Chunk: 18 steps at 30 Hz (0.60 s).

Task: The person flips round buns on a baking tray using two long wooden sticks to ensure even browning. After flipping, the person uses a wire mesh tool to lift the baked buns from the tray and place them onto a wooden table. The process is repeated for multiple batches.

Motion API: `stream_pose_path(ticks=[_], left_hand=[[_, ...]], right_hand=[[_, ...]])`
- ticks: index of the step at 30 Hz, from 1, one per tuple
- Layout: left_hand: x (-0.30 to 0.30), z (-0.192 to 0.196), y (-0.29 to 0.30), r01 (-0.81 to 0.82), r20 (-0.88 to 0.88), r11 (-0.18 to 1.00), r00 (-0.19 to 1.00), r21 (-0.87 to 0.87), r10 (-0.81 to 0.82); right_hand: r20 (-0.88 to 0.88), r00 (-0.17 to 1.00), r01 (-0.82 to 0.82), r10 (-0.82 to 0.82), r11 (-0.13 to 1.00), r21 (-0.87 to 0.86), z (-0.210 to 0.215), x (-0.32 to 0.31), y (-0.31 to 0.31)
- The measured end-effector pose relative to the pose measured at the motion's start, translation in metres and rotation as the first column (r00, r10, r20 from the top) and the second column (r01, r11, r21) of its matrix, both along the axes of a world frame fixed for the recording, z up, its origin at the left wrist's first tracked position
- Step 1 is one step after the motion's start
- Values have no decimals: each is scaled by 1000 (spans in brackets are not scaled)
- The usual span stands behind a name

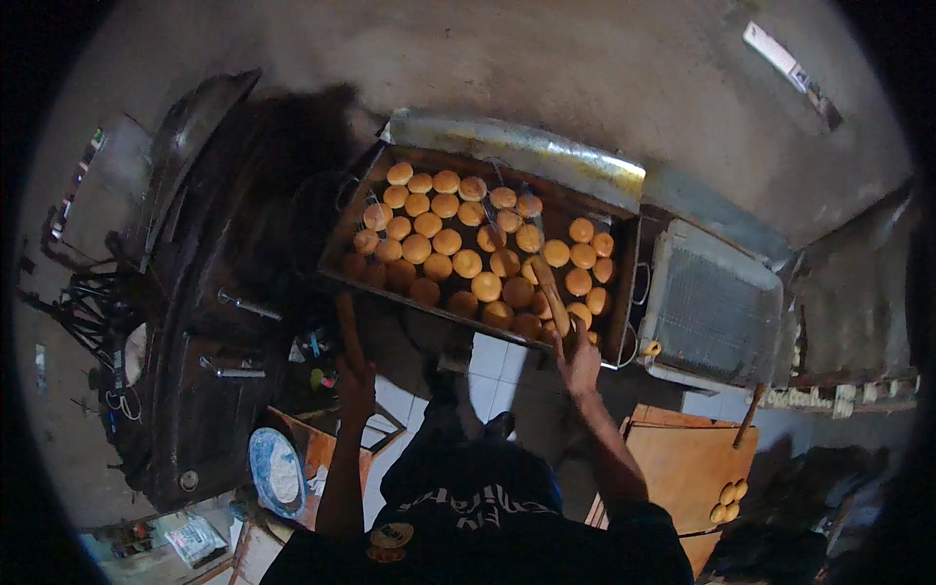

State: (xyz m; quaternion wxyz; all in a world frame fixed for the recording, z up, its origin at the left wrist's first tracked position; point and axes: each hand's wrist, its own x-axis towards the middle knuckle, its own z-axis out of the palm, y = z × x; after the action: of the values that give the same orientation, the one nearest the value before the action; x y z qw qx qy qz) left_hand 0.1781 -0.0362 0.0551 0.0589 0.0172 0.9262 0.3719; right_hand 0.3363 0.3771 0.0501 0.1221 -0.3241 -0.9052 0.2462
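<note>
Holding a wooden-handled tool (552,295): right hand (582,369), fingers closed round the handle, at the near edge of a large rectangular pan (621,232). Round golden buns (467,262), many, spread in rows inside that pan, the tool's far end among them. Left hand (357,383), beside a brown stick (347,327) left of the pan (too dim to tell its grip). Pale mesh-bottomed crate (717,307), right of the pan.
</note>
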Motion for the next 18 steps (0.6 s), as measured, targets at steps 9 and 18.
stream_pose_path(ticks=[9,18], left_hand=[[-82,-44,-38,33,22,995,999,95,-36],[-105,-84,-44,294,-124,947,943,-130,-310]], right_hand=[[296,903,-407,312,840,359,50,-237,71],[36,964,-266,264,961,71,43,-278,-24]])
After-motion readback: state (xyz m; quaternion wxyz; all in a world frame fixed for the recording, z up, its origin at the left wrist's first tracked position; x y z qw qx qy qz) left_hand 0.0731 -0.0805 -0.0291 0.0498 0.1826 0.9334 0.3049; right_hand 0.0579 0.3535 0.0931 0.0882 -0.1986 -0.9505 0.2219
